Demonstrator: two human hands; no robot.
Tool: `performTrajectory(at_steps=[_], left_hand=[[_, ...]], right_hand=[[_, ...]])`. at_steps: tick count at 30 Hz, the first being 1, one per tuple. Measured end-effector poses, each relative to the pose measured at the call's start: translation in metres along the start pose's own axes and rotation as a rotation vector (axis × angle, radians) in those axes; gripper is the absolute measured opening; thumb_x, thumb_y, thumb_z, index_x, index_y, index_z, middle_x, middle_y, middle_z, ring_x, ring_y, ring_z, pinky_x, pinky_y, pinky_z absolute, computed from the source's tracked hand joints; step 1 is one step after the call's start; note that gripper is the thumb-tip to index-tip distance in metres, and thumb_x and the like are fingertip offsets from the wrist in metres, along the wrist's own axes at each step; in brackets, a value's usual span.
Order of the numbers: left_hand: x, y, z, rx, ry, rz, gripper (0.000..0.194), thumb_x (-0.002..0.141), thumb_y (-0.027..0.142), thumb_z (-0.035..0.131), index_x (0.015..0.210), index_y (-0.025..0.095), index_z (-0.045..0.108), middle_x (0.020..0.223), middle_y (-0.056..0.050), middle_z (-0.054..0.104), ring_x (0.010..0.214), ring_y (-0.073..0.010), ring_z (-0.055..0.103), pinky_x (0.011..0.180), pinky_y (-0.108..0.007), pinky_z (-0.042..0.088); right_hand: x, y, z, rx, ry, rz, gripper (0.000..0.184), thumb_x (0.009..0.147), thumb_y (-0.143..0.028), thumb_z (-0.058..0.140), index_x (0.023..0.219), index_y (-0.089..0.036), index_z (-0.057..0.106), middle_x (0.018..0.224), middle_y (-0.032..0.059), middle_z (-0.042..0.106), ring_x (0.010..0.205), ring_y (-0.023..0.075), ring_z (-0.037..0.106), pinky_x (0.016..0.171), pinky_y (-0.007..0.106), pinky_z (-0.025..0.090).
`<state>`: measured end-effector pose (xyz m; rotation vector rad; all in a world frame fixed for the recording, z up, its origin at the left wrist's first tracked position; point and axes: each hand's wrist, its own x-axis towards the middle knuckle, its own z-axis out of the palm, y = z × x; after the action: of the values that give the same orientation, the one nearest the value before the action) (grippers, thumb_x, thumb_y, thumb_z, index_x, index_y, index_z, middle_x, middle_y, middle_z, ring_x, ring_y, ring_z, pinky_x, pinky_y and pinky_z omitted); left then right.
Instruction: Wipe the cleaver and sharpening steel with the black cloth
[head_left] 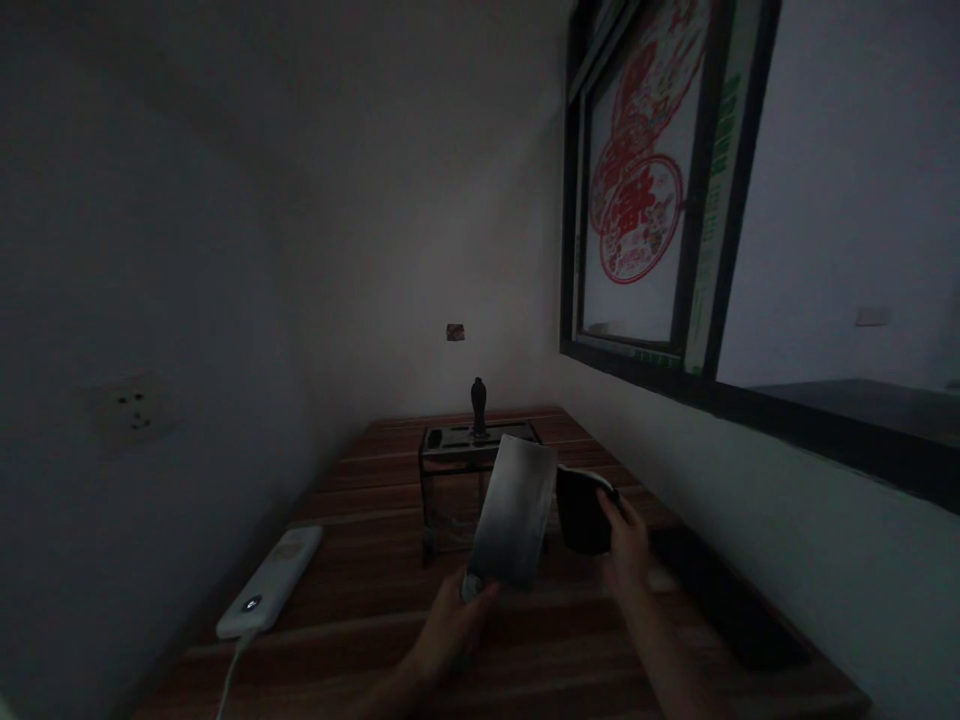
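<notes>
A broad, rectangular silver blade, which looks like a cleaver (pixel 514 515), stands tilted over the table. My left hand (pixel 457 610) is closed around its lower end, so the handle is hidden. To the right, my right hand (pixel 628 540) grips a flat black cloth-like piece (pixel 583 512) with a pale upper edge; dim light hides its exact kind. It hangs close beside the blade's right edge. Behind the blade is a dark-framed knife rack (pixel 450 455) with see-through sides, and a black handle (pixel 478 405) sticks up from its top.
The wood-grain table (pixel 360 560) runs back to the wall. A white power bank (pixel 271 582) with a cable lies at left. Along the right edge lies a long black flat object (pixel 724 595). A window frame (pixel 637 370) is on the right wall, a socket (pixel 135 412) on the left.
</notes>
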<state>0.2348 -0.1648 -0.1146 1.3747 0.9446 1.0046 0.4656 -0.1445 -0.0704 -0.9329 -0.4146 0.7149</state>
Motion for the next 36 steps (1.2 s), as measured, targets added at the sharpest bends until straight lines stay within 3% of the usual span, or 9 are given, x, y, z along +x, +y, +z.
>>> performTrajectory(at_steps=[3,7,10,13,17,19,23,30,36], left_hand=[[0.0,0.004,0.001,0.016,0.041,0.03,0.044,0.064,0.056,0.062,0.077,0.014,0.055,0.046,0.008,0.037,0.035,-0.0038,0.024,0.033,-0.016,0.019],[-0.002,0.01,0.003,0.028,0.097,0.049,0.043,0.063,0.054,0.063,0.077,0.014,0.058,0.048,0.005,0.045,0.037,-0.0051,0.029,0.035,-0.017,0.021],[-0.002,0.012,0.004,0.052,0.126,0.093,0.038,0.063,0.049,0.066,0.075,0.014,0.06,0.057,0.001,0.055,0.047,-0.009,0.043,0.043,-0.017,0.034],[-0.002,0.011,0.004,0.043,0.123,0.149,0.035,0.065,0.045,0.066,0.078,0.013,0.063,0.072,-0.004,0.063,0.066,-0.0147,0.054,0.061,-0.021,0.043],[0.0,0.006,0.005,0.023,0.105,0.159,0.034,0.066,0.045,0.066,0.081,0.015,0.064,0.072,-0.004,0.064,0.074,-0.0192,0.057,0.07,-0.026,0.045],[0.002,0.004,0.004,0.018,0.098,0.177,0.031,0.066,0.043,0.066,0.081,0.016,0.064,0.073,-0.005,0.065,0.077,-0.022,0.058,0.072,-0.029,0.046],[0.006,0.002,0.002,-0.009,0.122,0.243,0.032,0.069,0.038,0.064,0.089,0.015,0.063,0.087,-0.008,0.066,0.087,-0.0241,0.058,0.081,-0.031,0.044],[0.009,-0.004,-0.008,-0.034,0.17,0.203,0.024,0.063,0.026,0.06,0.083,0.012,0.064,0.086,-0.008,0.068,0.085,-0.0254,0.059,0.077,-0.031,0.047],[0.016,-0.024,-0.015,-0.065,0.28,0.144,0.035,0.051,0.015,0.062,0.086,0.014,0.063,0.094,-0.011,0.066,0.094,-0.0295,0.057,0.079,-0.037,0.048]], right_hand=[[0.0,-0.012,0.001,0.067,0.085,-0.166,0.043,0.055,-0.039,0.072,0.091,-0.016,0.064,0.085,0.0032,0.067,0.082,0.0212,0.061,0.077,0.035,0.047],[-0.014,-0.039,0.01,0.007,0.137,-0.612,0.029,0.071,-0.032,0.062,0.095,-0.016,0.064,0.098,0.0044,0.063,0.1,0.0212,0.054,0.094,0.038,0.037],[-0.033,-0.054,0.023,-0.134,0.107,-0.869,0.03,0.079,-0.026,0.053,0.106,-0.018,0.061,0.108,0.007,0.059,0.105,0.0224,0.051,0.096,0.044,0.035],[-0.05,-0.05,0.038,-0.304,-0.115,-1.117,0.036,0.081,-0.018,0.048,0.115,-0.024,0.056,0.119,0.0069,0.053,0.111,0.0231,0.048,0.097,0.046,0.036],[-0.066,-0.022,0.052,-0.693,-0.652,-1.38,0.05,0.08,-0.011,0.04,0.128,-0.025,0.043,0.133,0.0063,0.042,0.124,0.0241,0.037,0.101,0.048,0.032],[-0.073,-0.006,0.054,-0.898,-0.817,-1.432,0.054,0.078,-0.007,0.039,0.131,-0.022,0.039,0.133,0.0062,0.043,0.126,0.0229,0.033,0.103,0.048,0.03],[-0.081,0.01,0.052,-1.087,-0.962,-1.435,0.058,0.078,-0.006,0.038,0.134,-0.018,0.031,0.137,0.0053,0.038,0.13,0.021,0.027,0.105,0.048,0.028],[-0.089,0.02,0.051,-1.161,-1.064,-1.419,0.06,0.08,-0.008,0.042,0.137,-0.017,0.023,0.14,0.004,0.033,0.132,0.02,0.022,0.106,0.047,0.027],[-0.096,0.031,0.05,-1.14,-1.21,-1.39,0.056,0.086,-0.018,0.043,0.137,-0.02,0.021,0.141,0.001,0.03,0.132,0.0175,0.019,0.108,0.044,0.023]])
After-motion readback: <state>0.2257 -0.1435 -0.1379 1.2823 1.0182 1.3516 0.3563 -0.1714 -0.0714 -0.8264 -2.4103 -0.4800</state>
